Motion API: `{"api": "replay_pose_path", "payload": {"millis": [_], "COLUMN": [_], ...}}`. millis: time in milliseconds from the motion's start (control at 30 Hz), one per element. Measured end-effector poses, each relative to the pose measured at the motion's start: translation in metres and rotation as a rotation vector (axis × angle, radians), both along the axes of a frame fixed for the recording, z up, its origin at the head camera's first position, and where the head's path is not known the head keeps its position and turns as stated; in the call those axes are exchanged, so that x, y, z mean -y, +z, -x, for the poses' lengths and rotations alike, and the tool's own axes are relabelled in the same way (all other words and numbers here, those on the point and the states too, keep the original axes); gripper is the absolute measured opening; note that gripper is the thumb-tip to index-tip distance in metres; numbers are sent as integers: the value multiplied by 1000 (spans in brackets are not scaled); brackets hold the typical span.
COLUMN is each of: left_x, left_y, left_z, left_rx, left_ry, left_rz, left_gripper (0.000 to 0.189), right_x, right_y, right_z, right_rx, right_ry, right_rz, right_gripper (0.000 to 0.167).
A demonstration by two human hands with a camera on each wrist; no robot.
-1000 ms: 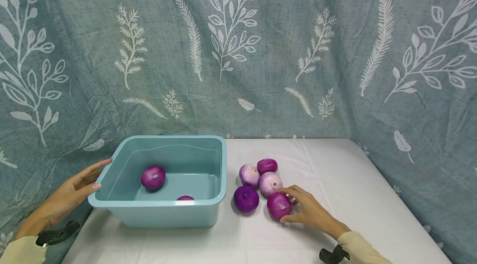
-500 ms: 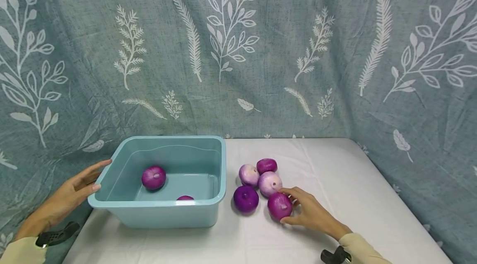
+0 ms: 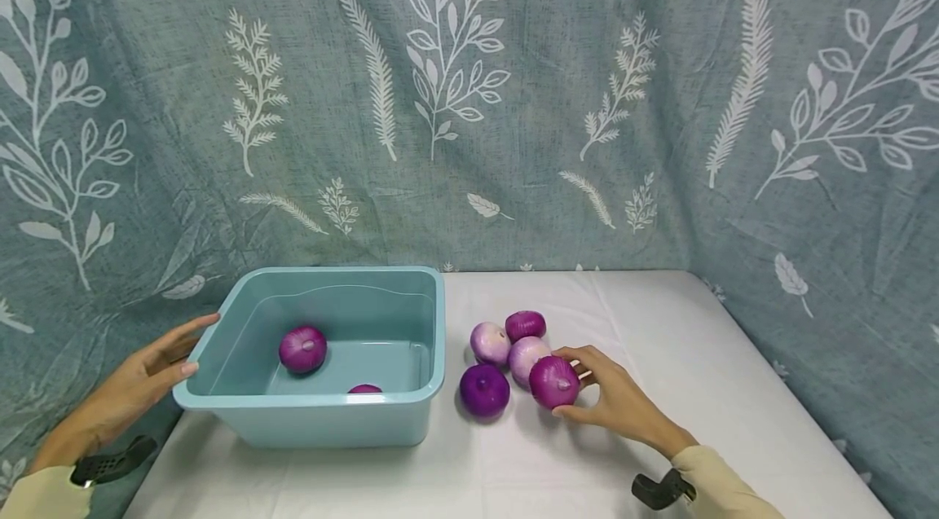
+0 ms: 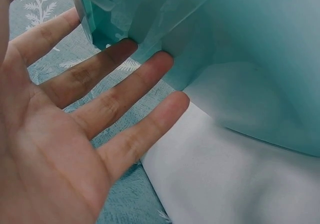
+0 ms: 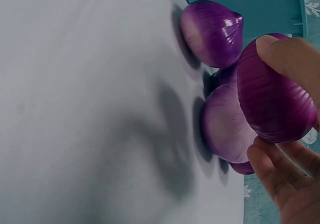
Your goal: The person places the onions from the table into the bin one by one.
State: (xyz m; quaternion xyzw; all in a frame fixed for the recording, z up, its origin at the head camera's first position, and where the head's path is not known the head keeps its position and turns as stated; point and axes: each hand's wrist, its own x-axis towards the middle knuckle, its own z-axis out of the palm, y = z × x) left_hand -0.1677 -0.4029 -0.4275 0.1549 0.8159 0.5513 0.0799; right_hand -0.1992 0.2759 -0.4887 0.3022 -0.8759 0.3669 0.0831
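My right hand [image 3: 619, 398] holds a red onion [image 3: 553, 382] between thumb and fingers. In the right wrist view that onion [image 5: 272, 96] is off the white cloth, its shadow falling below. Close behind it are two pale purple-white onions [image 3: 489, 343], a dark purple onion [image 3: 484, 391] and a flatter magenta onion [image 3: 525, 325]. At the far left, my left hand [image 3: 135, 384] touches the side of a blue-green plastic tub [image 3: 308, 402]. Its fingers [image 4: 145, 129] are spread and nearly straight against the tub's outer wall in the left wrist view.
Inside the tub lies one red onion [image 3: 302, 349]; another onion [image 3: 364, 389] shows only its top above the near rim. White cloth [image 3: 660, 323] covers the table. A patterned green curtain [image 3: 352, 95] surrounds the back and sides.
My right hand has raised the red onion off the table, slightly up and to the right. It now overlaps the pale onion behind it. My left hand and the tub look the same.
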Motion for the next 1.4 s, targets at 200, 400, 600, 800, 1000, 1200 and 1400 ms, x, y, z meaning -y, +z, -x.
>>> {"api": "replay_pose_path", "payload": {"millis": [200,400,600,800,1000,1200,1400], "left_x": [1,1,2,1,1,0,0], "left_y": [-1,-1,-2,-1,-3,-3,-3], "left_z": [0,-1,-1,0,0,1,2], "left_rx": [-5,5,8,3,6,8,-1], "left_ry": [-5,-9,-5,-3,13,16,11], "left_rz": [-11,-20,-11,-15,39,18,-21], "left_gripper": [63,63,63,63,63,63,63], "right_x": [3,9,21,33,44,67,86], "right_y": [10,20,30,39,45,77,92], "right_z": [4,9,16,25,32,22,25], "right_rx": [17,9,-28,-40,-23,-5,23], "right_ry": [5,6,10,43,73,86,98], "right_rz": [9,16,30,68,100,135,163], "right_gripper": [80,79,81,82,78,75,73]}}
